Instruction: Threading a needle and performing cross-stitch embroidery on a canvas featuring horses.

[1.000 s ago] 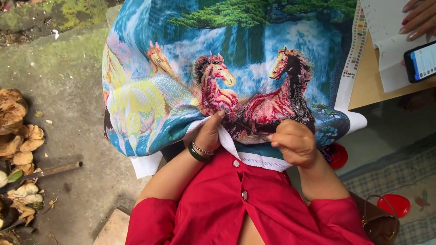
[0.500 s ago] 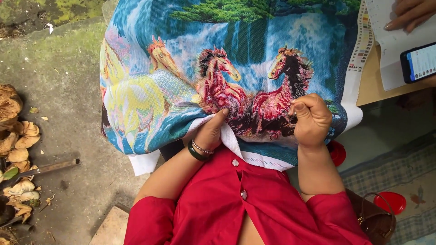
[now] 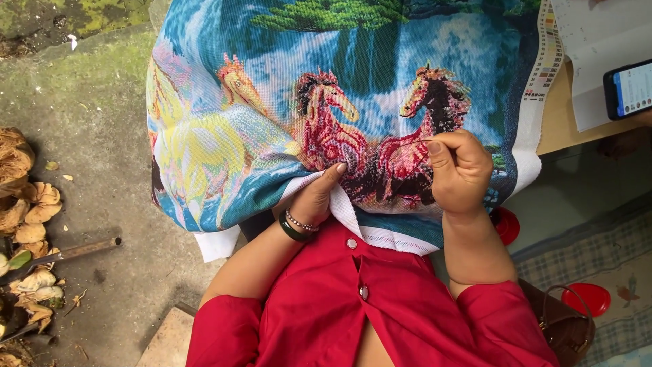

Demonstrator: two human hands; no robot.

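One large embroidered cloth (image 3: 285,129) lies spread over the person's lap, showing three horses before a waterfall: one yellow at the left, two red in the middle. The left hand (image 3: 316,197) grips the cloth's near white edge, thumb on top and the other fingers tucked under the fabric. The right hand (image 3: 460,170) rests on the right red horse, fingers closed tight, pinching one thin dark thread (image 3: 407,144); a needle cannot be made out. Far right, one phone (image 3: 628,88) lies on one paper sheet (image 3: 598,41). Two red lids (image 3: 587,298) sit on the floor.
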